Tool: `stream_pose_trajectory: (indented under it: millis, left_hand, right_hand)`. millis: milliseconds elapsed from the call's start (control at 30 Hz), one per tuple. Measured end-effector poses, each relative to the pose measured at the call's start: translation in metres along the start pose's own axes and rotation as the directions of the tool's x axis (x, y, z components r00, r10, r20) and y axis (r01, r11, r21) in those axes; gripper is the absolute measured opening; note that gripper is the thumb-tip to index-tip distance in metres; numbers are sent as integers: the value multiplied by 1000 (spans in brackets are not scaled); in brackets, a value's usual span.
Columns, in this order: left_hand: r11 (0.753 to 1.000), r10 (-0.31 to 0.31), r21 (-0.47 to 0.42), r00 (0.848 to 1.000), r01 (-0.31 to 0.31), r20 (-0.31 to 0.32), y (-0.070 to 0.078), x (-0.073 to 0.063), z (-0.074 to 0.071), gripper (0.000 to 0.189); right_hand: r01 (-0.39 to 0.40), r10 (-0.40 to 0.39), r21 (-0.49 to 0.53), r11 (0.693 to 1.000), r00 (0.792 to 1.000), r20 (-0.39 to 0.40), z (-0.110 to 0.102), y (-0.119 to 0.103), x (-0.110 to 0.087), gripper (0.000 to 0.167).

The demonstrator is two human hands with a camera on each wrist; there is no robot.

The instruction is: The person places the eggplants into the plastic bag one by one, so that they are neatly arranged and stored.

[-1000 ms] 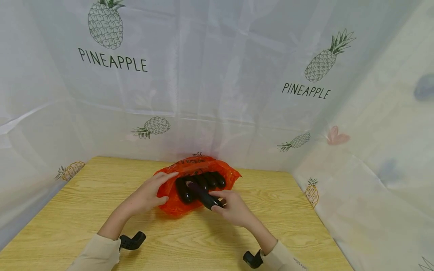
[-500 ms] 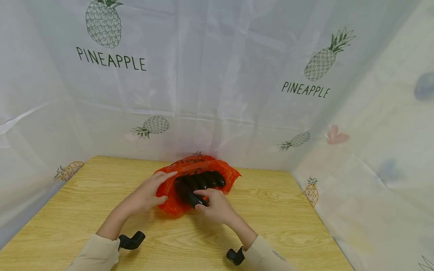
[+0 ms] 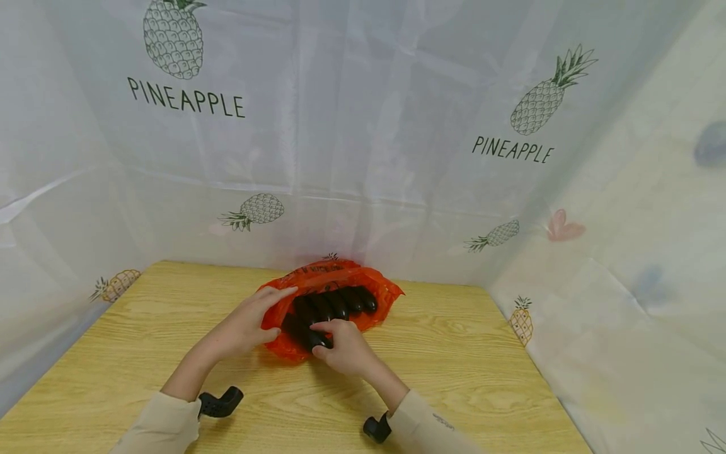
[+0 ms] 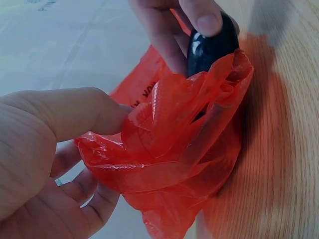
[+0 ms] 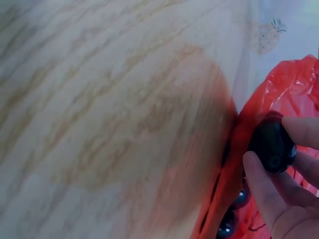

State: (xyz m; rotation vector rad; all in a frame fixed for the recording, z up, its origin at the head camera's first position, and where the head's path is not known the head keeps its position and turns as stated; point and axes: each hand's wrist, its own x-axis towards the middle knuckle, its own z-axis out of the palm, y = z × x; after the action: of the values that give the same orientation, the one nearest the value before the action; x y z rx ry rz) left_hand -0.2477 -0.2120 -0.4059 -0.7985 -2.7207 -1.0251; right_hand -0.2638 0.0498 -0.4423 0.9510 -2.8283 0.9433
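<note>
My right hand (image 3: 347,348) pinches the near end of a dark, glossy eggplant (image 3: 319,340) between thumb and fingers. Its far end reaches inside the red plastic bag (image 3: 323,272), at the left side of a row of several more dark eggplants (image 3: 339,304). My left hand (image 3: 248,323) holds the bag's left side. In the left wrist view, the thumb lies over the crumpled red film and the other fingers lie behind it. The right wrist view shows the rounded tip of the held eggplant (image 5: 271,144) at the bag's mouth, with other eggplants (image 5: 229,224) below.
The bag lies near the back of a wooden table (image 3: 454,366), close to a hanging pineapple-print curtain (image 3: 368,126). Similar sheets hang along both sides. Black curved mounts (image 3: 221,402) stick out at both sleeve cuffs.
My right hand has carried the eggplant left and lowered it into the bag beside the others. The left hand stays at the bag's left side.
</note>
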Motion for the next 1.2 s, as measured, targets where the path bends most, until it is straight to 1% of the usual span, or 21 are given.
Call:
stream_pose_trajectory:
  millis: [200, 300, 433, 600, 833, 900, 1200]
  left_hand:
    - [1000, -2, -3, 1000, 2, 5, 2, 1, 0, 81]
    - [1000, 4, 4, 1000, -4, 4, 2, 1, 0, 81]
    - [1000, 5, 5, 1000, -5, 5, 0, 0, 2, 81]
    - [1000, 5, 4, 1000, -5, 0, 1, -1, 3, 81]
    - [1000, 10, 6, 1000, -10, -4, 3, 0, 2, 81]
    - [1000, 10, 8, 1000, -10, -1, 3, 0, 1, 82]
    - [1000, 16, 15, 1000, -16, 2, 0, -1, 1, 82]
  right_hand:
    - [11, -11, 2, 1000, 999, -40, 8, 0, 7, 41]
    - [1, -1, 9, 1000, 999, -42, 12, 0, 10, 41]
    - [-4, 4, -4, 1000, 999, -54, 17, 1, 13, 41]
    - [11, -13, -27, 1000, 996, -84, 20, 0, 15, 41]
    - [0, 0, -11, 1000, 1000, -24, 21, 0, 17, 41]
    - [3, -3, -7, 1000, 1000, -22, 21, -1, 17, 40]
    - [-14, 16, 19, 1000, 995, -100, 26, -4, 22, 34]
